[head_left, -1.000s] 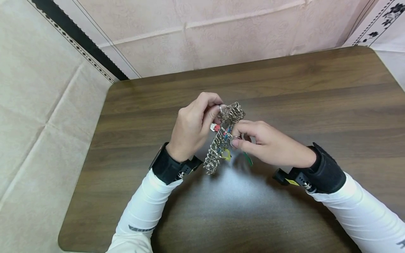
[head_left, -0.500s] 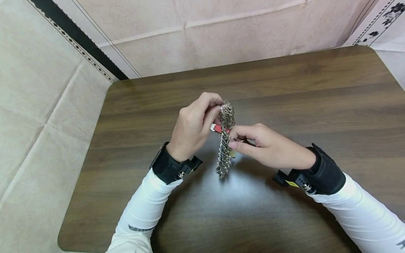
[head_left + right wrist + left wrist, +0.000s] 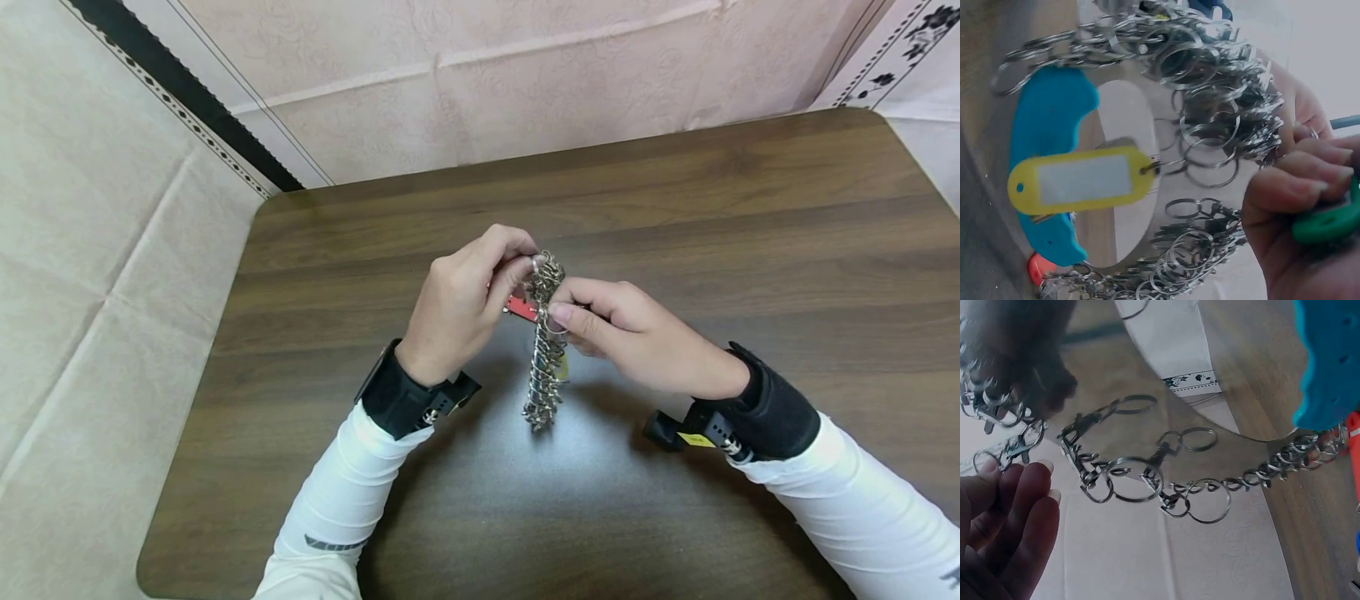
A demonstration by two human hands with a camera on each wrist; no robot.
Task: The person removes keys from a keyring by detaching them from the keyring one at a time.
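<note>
Between both hands hangs a long bundle of linked key rings with swivel clasps (image 3: 543, 375). My left hand (image 3: 468, 304) pinches a clasp ring at its upper end; in the left wrist view, the left fingers (image 3: 1016, 512) close on that end. My right hand (image 3: 630, 333) pinches a ring beside the bundle's middle, and in the right wrist view its fingers curl round a green key tag (image 3: 1325, 225). A yellow key tag (image 3: 1079, 181) hangs near a scalloped blue plastic piece (image 3: 1054, 119). A red piece (image 3: 522, 308) shows between the hands. A shiny surface (image 3: 1235, 387) mirrors the rings.
A brown wood-grain table (image 3: 375, 225) with rounded corners lies under the hands. Pale patterned cloth (image 3: 525, 83) covers what stands behind it and to its left. Both wrists carry black straps (image 3: 772, 400) with small cameras.
The bundle has turned from slanting to hanging nearly upright. The right hand has shifted its pinch slightly upward. The left hand has moved a little to the right.
</note>
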